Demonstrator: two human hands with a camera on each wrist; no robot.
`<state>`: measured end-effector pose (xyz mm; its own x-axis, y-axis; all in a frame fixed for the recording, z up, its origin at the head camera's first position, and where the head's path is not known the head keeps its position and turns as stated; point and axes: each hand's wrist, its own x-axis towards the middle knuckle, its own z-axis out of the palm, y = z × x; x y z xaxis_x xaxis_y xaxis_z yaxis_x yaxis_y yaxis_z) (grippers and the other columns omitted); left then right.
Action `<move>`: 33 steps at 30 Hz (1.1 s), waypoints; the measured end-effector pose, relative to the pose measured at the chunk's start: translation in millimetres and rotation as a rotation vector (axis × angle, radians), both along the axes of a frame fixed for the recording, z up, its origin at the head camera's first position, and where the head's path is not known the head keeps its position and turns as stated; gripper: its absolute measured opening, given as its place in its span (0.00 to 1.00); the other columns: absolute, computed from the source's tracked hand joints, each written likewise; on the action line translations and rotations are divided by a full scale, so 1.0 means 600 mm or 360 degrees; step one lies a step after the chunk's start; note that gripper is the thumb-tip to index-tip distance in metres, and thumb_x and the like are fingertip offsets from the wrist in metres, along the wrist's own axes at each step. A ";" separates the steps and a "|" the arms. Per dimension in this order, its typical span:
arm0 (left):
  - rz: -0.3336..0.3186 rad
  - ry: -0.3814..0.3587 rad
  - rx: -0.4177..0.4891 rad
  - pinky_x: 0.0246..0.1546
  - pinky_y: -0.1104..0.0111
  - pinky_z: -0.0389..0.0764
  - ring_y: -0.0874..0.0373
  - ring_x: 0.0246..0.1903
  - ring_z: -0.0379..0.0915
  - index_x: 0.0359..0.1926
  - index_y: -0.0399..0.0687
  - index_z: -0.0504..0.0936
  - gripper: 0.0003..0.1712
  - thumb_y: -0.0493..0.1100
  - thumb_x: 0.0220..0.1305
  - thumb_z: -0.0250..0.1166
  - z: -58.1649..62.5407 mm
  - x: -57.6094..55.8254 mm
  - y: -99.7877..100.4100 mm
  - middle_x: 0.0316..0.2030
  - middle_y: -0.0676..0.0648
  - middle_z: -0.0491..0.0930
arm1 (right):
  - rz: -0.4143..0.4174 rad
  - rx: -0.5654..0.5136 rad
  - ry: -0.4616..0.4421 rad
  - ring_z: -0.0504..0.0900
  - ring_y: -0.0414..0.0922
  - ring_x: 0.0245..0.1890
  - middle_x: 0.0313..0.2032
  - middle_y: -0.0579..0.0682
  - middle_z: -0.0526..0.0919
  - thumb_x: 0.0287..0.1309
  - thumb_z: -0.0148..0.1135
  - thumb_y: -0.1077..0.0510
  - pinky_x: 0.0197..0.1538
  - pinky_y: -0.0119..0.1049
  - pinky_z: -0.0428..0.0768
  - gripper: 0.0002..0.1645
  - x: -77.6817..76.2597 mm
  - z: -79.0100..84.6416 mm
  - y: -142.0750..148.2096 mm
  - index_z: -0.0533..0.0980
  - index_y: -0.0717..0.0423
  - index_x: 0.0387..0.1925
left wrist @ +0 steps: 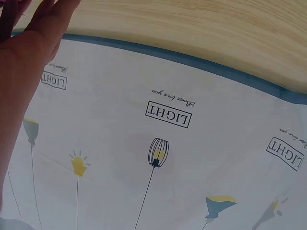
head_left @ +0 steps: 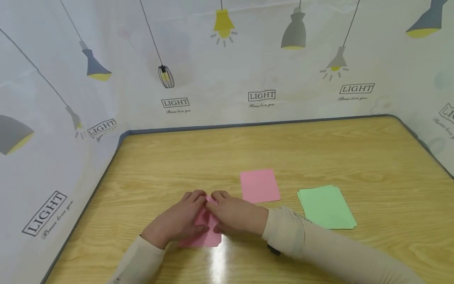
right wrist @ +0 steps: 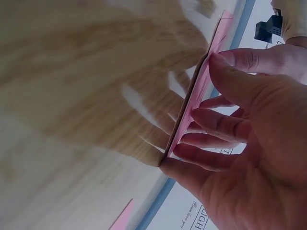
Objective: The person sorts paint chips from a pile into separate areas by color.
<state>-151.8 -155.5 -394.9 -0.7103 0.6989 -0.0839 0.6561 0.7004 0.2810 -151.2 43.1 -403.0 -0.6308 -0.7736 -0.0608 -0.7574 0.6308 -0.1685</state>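
Note:
Both hands meet at a small stack of pink square sheets (head_left: 210, 239) lying low on the table. My left hand (head_left: 179, 219) holds its left side, the fingers bent toward the far edge and the thumb on top. On the right side, my right hand (head_left: 234, 213) has its thumb and bent fingertips along the edge. The right wrist view shows the stack's thin edge (right wrist: 220, 33) between the thumb and fingers of my right hand (right wrist: 259, 143), with left-hand fingers behind. Only part of my left hand (left wrist: 33, 48) appears in the left wrist view; its fingertips are cut off.
A single pink square (head_left: 260, 186) lies beyond my right hand. Farther right is a slightly fanned stack of green squares (head_left: 327, 208), close to the right sleeve (head_left: 301, 232). White printed sheeting (head_left: 220, 75) encloses the wooden table (head_left: 198, 157), which has a dark blue edge.

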 end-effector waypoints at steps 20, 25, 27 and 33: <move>0.0012 0.0142 -0.0136 0.52 0.55 0.75 0.45 0.53 0.68 0.51 0.40 0.75 0.30 0.54 0.54 0.71 -0.004 -0.006 0.013 0.55 0.44 0.71 | 0.0005 -0.0006 -0.0153 0.61 0.52 0.68 0.67 0.58 0.64 0.58 0.66 0.43 0.60 0.38 0.72 0.43 -0.004 -0.002 0.019 0.64 0.59 0.68; -0.0013 0.0227 -0.0068 0.55 0.56 0.72 0.45 0.52 0.68 0.50 0.39 0.75 0.27 0.53 0.58 0.68 -0.005 -0.018 0.025 0.52 0.43 0.72 | -0.0051 -0.0013 -0.0204 0.60 0.51 0.69 0.68 0.56 0.64 0.52 0.70 0.48 0.63 0.41 0.68 0.42 -0.019 0.011 0.053 0.67 0.58 0.66; -0.0021 0.0233 -0.0030 0.58 0.57 0.70 0.44 0.55 0.67 0.52 0.38 0.74 0.28 0.53 0.59 0.68 -0.004 -0.025 0.039 0.53 0.42 0.72 | -0.0068 -0.0015 -0.0187 0.61 0.52 0.68 0.68 0.57 0.64 0.51 0.71 0.49 0.65 0.41 0.66 0.42 -0.030 0.018 0.071 0.68 0.59 0.66; -0.0084 0.0131 -0.0048 0.64 0.59 0.64 0.45 0.65 0.57 0.65 0.37 0.66 0.39 0.58 0.62 0.65 0.002 -0.058 0.105 0.64 0.40 0.64 | -0.0163 -0.0043 -0.0187 0.61 0.59 0.67 0.66 0.61 0.65 0.45 0.77 0.48 0.67 0.55 0.59 0.46 -0.069 0.029 0.133 0.69 0.60 0.64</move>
<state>-186.7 -92.2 -393.7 -0.6779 0.7335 -0.0487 0.7122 0.6717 0.2039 -192.4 122.7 -385.4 -0.6961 -0.7081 -0.1188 -0.6634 0.6976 -0.2704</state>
